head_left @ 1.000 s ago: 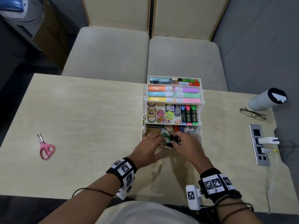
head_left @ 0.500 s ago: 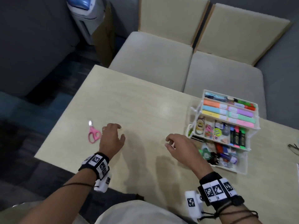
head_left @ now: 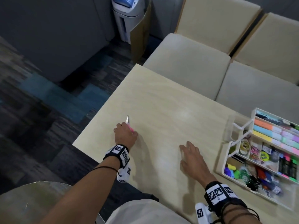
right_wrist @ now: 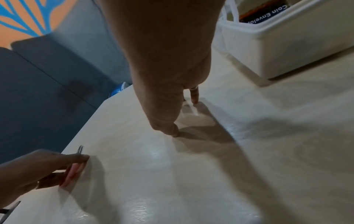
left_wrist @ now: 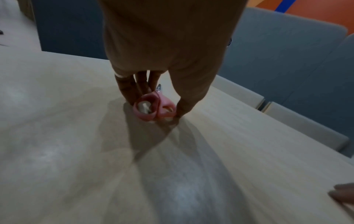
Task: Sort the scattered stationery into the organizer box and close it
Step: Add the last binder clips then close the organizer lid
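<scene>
Pink-handled scissors (head_left: 128,120) lie near the left edge of the pale wooden table (head_left: 161,102). My left hand (head_left: 124,131) is over them. In the left wrist view the left hand (left_wrist: 157,106) pinches the pink handles of the scissors (left_wrist: 151,112) between fingers and thumb, low at the table surface. My right hand (head_left: 191,152) rests on the table with fingers spread and holds nothing; its thumb tip (right_wrist: 175,133) touches the wood. The white organizer box (head_left: 225,162) stands open at the right, its tiered trays full of highlighters, tape and small items.
The table's left edge runs just beyond the left hand, with dark carpet below. Two beige chairs (head_left: 186,62) stand behind the table. A grey and blue bin (head_left: 127,16) stands on the floor far back. The box wall (right_wrist: 287,50) is just right of my right hand.
Both hands left the box's lower tray. The left hand travelled left across the table and took hold of the scissors; the right hand settled on the table. The head view swung left.
</scene>
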{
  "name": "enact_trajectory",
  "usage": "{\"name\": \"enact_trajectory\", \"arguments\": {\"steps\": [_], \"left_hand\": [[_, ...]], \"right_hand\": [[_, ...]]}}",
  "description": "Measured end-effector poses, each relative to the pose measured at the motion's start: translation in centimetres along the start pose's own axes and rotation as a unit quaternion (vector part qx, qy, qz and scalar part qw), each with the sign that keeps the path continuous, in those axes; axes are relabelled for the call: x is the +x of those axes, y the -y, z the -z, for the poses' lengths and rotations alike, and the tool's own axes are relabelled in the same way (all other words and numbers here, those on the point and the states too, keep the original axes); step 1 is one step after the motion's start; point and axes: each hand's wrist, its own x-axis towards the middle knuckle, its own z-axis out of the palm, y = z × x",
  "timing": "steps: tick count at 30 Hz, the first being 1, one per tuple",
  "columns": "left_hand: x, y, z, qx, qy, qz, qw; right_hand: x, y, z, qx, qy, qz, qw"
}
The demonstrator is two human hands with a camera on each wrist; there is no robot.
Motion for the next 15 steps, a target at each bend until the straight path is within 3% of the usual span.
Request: {"name": "enact_trajectory", "arguments": {"steps": [5,7,11,15], "left_hand": [[-0.3,-1.7,2.0,-0.030,0.107,0.045,0.993],[-0.6,-2.4,2.3,-0.100,0.147,0.028,0.984],[-3.2,-5.4,2.5,-0.301,0.264,-0.025,0.916],[-6.2,-10.0,2.3,-0.312,0.336,-0.110,0.882]], "right_hand": [[0.1,-1.4,0.2,0.046,0.012,0.012,0.999],[0.1,-1.9,0.3,0.064,0.020,0.009,0.998],[-0.7,-2.9,0.7,0.118,0.015,-0.016,0.993],[-2.9,-4.6,0.9,0.171,-0.023,-0.011,0.985]]}}
